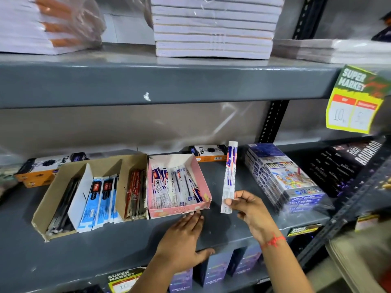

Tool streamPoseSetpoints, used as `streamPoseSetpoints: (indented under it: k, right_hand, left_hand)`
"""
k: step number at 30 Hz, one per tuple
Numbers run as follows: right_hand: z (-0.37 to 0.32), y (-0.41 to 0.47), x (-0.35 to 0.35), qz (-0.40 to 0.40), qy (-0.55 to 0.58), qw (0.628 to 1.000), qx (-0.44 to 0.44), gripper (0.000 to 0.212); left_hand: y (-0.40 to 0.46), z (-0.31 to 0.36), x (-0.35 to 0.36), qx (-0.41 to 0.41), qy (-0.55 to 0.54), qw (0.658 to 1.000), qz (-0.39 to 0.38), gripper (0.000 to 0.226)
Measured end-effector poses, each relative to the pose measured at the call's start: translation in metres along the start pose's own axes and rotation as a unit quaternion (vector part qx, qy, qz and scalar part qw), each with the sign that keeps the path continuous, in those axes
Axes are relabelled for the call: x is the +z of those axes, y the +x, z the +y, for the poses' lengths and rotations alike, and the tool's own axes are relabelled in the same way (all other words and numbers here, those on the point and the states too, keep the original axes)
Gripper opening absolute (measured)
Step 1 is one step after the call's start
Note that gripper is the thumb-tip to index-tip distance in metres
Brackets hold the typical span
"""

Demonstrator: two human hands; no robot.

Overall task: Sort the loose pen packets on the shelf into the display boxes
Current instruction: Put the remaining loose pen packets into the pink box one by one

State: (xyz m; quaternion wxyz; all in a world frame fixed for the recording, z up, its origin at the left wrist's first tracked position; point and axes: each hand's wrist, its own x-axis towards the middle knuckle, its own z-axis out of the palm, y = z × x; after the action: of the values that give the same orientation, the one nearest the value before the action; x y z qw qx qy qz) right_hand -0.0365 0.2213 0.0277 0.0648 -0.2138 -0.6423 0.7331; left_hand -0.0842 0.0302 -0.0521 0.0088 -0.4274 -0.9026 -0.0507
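Note:
A pink display box (203,187) on the grey shelf holds several white and blue pen packets (175,187). To its left a brown cardboard box (63,178) has sections with black pens, light blue packets (101,199) and red pens (135,191). My right hand (251,210) pinches the lower end of one white and blue pen packet (229,172) and holds it upright, just right of the pink box. My left hand (184,235) lies flat on the shelf, fingertips touching the pink box's front edge.
Wrapped colour-pencil boxes (283,176) are stacked to the right, with dark packs (347,163) beyond them. Orange and black boxes (209,152) stand at the back. Paper stacks (213,28) fill the shelf above. A yellow price tag (355,102) hangs at the right.

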Motion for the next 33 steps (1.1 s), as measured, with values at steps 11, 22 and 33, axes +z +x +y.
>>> streamPoseSetpoints:
  k: [11,22,33]
  right_hand:
    - [-0.004,-0.011,0.017,-0.039,-0.015,0.999,0.009,0.017]
    - [-0.018,0.039,0.118,-0.056,-0.208,0.976,-0.018,0.030]
    - [0.001,0.067,0.156,-0.063,-0.474,0.877,-0.044,0.020]
  left_hand:
    - [-0.001,0.000,-0.002,-0.003,-0.016,1.000,0.011,0.091]
    - [-0.002,0.003,-0.008,0.000,-0.031,0.999,-0.013,0.085]
    - [0.000,0.005,-0.012,0.003,-0.076,0.997,0.017,0.075]
